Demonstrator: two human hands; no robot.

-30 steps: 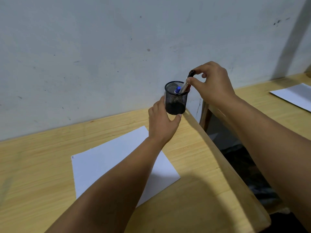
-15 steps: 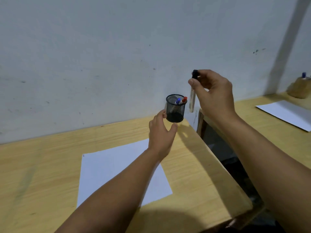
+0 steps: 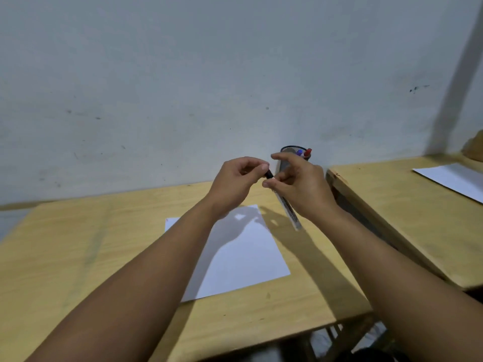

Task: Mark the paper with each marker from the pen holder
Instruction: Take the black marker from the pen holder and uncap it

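Observation:
Above the white paper point(image 3: 243, 259), both hands hold a black-capped marker point(image 3: 288, 209). My right hand point(image 3: 300, 186) grips its clear barrel, which slants down to the right. My left hand point(image 3: 235, 182) pinches the black cap point(image 3: 269, 174) at the marker's upper end. The black mesh pen holder point(image 3: 287, 159) stands behind my right hand at the table's far right corner, partly hidden. A blue-capped marker point(image 3: 300, 152) and a red-capped marker point(image 3: 308, 152) stick out of it.
The paper lies on a light wooden table point(image 3: 78, 257) against a pale wall. A gap separates it from a second wooden table point(image 3: 392, 205) at the right, which carries another white sheet point(image 3: 454, 180). A brown object point(image 3: 474, 148) sits at the far right edge.
My right hand has brought the black-capped marker down from beside the holder to over the paper. My left hand let go of the holder and took hold of the cap.

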